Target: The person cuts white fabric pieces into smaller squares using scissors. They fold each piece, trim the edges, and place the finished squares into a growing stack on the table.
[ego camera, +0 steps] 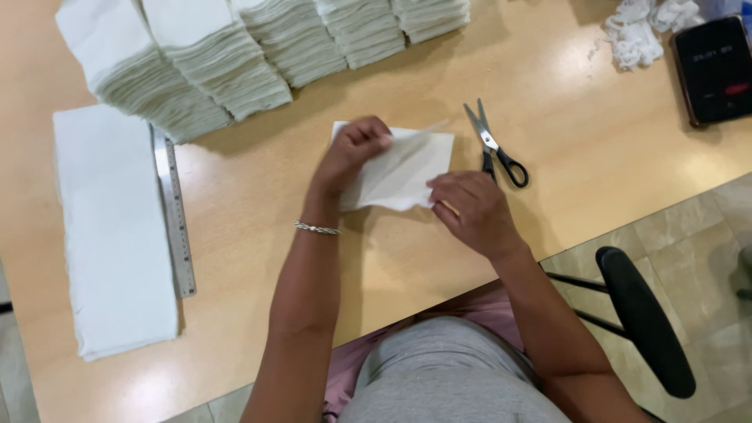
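A small white gauze square (407,168) lies on the wooden table (548,117) in front of me. My left hand (352,153), with a silver bracelet on the wrist, presses down on the square's upper left part with curled fingers. My right hand (470,207) pinches the square's lower right edge. Black-handled scissors (493,149) lie just right of the square, untouched.
Several stacks of folded white gauze (227,59) line the table's far side. A long flat white gauze pile (113,227) lies at the left beside a metal ruler (175,211). A dark phone (714,69) and gauze scraps (638,31) sit far right. A black chair armrest (642,317) stands at my right.
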